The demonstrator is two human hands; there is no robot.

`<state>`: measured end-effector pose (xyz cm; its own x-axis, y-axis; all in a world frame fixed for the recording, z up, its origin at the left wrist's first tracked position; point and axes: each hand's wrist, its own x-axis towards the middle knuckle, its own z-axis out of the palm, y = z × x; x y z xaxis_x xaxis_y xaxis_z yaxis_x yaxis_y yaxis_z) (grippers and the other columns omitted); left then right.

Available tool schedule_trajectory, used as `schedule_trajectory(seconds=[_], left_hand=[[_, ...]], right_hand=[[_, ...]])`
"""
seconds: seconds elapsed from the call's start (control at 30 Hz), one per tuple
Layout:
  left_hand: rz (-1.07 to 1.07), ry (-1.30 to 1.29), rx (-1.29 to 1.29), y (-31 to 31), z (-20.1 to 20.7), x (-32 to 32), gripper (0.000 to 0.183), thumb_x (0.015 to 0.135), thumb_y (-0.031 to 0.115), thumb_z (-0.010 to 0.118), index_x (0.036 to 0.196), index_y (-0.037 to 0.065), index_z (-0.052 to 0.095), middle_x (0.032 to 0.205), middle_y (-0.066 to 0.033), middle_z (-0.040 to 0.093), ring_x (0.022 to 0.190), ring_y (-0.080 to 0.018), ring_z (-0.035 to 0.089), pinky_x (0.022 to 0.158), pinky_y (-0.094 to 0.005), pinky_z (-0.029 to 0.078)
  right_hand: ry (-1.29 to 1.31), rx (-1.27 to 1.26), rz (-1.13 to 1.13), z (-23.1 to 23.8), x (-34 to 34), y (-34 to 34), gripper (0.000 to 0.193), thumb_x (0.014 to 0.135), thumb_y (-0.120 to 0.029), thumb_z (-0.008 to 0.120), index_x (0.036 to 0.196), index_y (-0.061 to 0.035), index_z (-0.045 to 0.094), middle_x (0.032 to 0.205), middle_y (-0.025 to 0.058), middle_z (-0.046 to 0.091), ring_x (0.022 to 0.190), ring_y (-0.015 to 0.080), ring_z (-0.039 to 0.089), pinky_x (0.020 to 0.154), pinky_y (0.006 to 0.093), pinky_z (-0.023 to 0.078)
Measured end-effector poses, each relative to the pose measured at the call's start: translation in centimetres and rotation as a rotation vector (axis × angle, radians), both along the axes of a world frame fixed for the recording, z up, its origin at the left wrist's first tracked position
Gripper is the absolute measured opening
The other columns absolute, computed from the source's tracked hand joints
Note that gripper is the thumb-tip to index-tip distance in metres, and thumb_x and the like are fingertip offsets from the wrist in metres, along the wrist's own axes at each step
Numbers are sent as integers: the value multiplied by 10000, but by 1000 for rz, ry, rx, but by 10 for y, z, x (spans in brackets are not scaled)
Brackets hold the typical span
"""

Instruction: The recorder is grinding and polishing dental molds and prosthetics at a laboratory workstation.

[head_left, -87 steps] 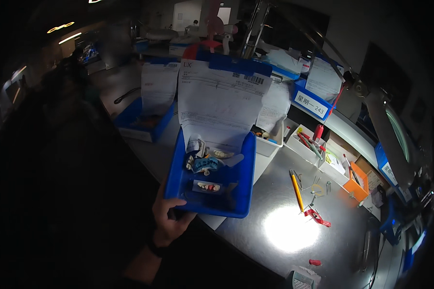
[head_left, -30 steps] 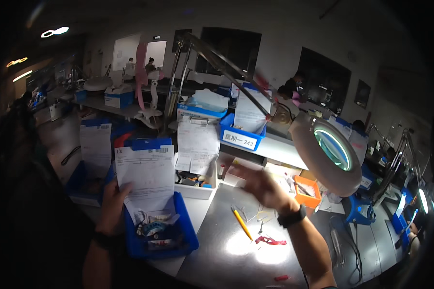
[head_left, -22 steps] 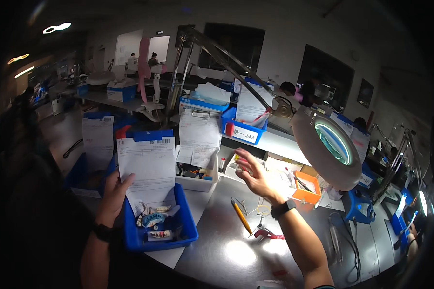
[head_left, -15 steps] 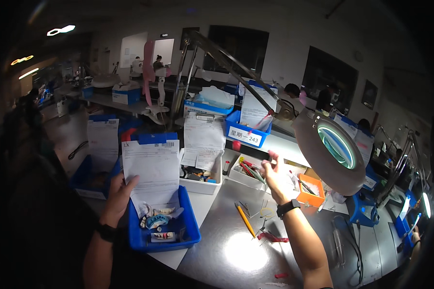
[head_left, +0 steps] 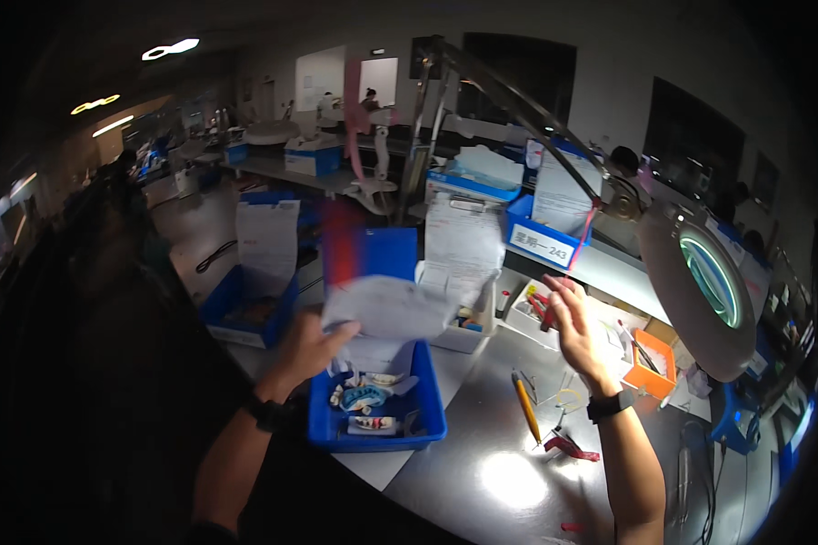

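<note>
My left hand is closed on the lower left edge of a printed paper sheet, which bends forward and is blurred. Behind the sheet stands a blue board, with a smeared red shape beside it. Below the sheet sits a blue bin containing a blue-and-white dental model and a smaller one with teeth and a red band. My right hand is raised, fingers stretched and nothing visible in them, beside a white tray of pens and tools.
A yellow-handled tool and red pliers-like handles lie on the metal bench. An orange box stands at the right, below a ring magnifier lamp. Another blue bin sits to the left, a labelled blue bin behind.
The sheet stood upright and now curls forward, uncovering the blue board behind. A red blur has appeared beside the board. My view has swung left, shifting everything rightward.
</note>
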<state>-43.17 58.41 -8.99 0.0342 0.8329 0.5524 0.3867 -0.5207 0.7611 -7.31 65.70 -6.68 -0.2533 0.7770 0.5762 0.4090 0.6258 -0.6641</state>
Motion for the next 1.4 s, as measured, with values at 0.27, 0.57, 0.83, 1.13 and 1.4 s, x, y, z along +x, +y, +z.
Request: schedule_trajectory(seconds=[0.27,0.57,0.83,1.13,1.4], left_hand=[[-42,-5,68,-31,65,56,382,814,125,617,1138,-45,505,1050,-155,599,968,-217,581,819,-318,455],[161,585,420,-78,63,139,781,780,196,667,1359,-53,205,1319,-257,349,1162,-411,434,914,-454,401],[-98,-133,-60,-43,50,126,308,893,81,465,1151,-86,470,1097,-197,580,970,-233,586,844,-320,452],[-221,-402,-201,-20,33,135,306,876,58,505,1156,-60,471,1108,-127,579,973,-150,568,863,-288,445],[-441,-525,-266,-1,25,166,329,886,37,484,1203,-50,457,1140,-114,566,1004,-147,559,880,-284,446]], right_hand=[[23,54,313,32,-55,-55,341,832,-184,642,1079,39,568,868,133,579,793,168,524,653,311,420],[551,-214,535,35,-58,-81,320,944,-235,492,940,54,627,780,16,619,683,57,529,635,226,470],[522,-73,-263,4,23,3,374,924,-327,506,1114,-14,581,824,48,627,719,108,536,698,246,447],[302,-348,467,14,24,-2,288,924,-250,523,1122,-51,588,782,-17,592,636,28,490,568,189,416],[660,-548,707,27,25,-24,335,878,-139,594,1173,6,529,836,10,582,647,65,557,607,199,504]])
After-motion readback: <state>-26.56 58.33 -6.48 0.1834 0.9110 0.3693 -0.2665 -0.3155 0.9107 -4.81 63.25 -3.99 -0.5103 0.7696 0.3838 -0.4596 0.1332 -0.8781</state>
